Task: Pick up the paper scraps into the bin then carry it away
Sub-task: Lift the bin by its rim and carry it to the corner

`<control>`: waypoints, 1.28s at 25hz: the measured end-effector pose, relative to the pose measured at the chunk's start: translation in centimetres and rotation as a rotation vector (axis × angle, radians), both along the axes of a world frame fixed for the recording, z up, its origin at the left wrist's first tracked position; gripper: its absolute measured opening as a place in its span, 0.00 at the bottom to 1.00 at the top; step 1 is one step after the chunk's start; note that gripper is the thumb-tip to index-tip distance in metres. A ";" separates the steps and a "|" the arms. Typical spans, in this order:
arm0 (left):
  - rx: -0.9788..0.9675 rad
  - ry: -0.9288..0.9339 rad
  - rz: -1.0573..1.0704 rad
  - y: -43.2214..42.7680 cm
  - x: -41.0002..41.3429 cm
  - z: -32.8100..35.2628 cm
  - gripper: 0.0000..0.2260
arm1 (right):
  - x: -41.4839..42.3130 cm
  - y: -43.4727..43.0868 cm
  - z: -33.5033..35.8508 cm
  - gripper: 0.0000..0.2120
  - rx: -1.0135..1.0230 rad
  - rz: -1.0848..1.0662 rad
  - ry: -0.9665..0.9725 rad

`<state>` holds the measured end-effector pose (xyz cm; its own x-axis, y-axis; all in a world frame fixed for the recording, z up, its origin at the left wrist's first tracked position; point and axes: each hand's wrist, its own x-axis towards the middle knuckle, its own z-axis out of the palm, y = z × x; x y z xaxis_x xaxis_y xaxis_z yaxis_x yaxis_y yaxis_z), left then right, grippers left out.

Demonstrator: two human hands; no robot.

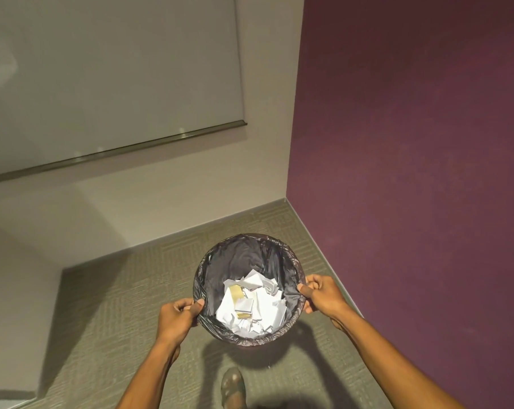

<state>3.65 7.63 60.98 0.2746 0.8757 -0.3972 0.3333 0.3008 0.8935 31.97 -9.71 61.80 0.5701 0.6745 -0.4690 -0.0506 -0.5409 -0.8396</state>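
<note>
The bin (249,255) is round, lined with a dark plastic bag (238,258) whose edge is folded over the rim, and it sits in the middle of the view, held up above the carpet with its shadow falling on the floor beneath its near side. Inside it, white paper scraps (251,305) lie heaped at the bottom, crumpled and folded, with a couple of tan or yellowish pieces mixed in. The left hand (177,315) grips the rim on the near left, fingers curled tight around the outside and the thumb pressed over the bag-covered edge. The right hand (320,293) grips the rim on the right in the same way, closed firmly with the thumb on top of the edge. Both bare forearms reach in from the near edge of the view. Just near of the bin, a foot in a sandal (233,388) stands on the grey-green carpet (117,320). To the right rises a purple wall (412,143), meeting a beige wall (190,187) at a corner just beyond the bin. On the far left, a pale board with a metal ledge (117,149) along its lower edge hangs on the beige wall.
</note>
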 end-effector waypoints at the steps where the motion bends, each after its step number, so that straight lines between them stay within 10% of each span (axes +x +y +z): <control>1: -0.004 -0.007 -0.004 0.9 0.6 -0.3 0.10 | 0.5 0.6 -0.1 0.05 -0.003 -0.006 -0.010; 17: -0.025 -0.088 -0.241 19.2 11.1 -2.3 0.14 | 8.0 14.2 -0.5 0.06 -0.061 -0.171 -0.033; 32: 0.208 0.256 -0.336 30.2 27.1 -3.3 0.12 | 24.0 24.9 -2.9 0.10 -0.102 -0.164 -0.046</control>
<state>30.78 37.87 57.69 0.4728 0.8232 -0.3144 0.5993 -0.0388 0.7996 55.94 15.21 58.91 0.6908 0.5214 -0.5008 -0.1078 -0.6107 -0.7845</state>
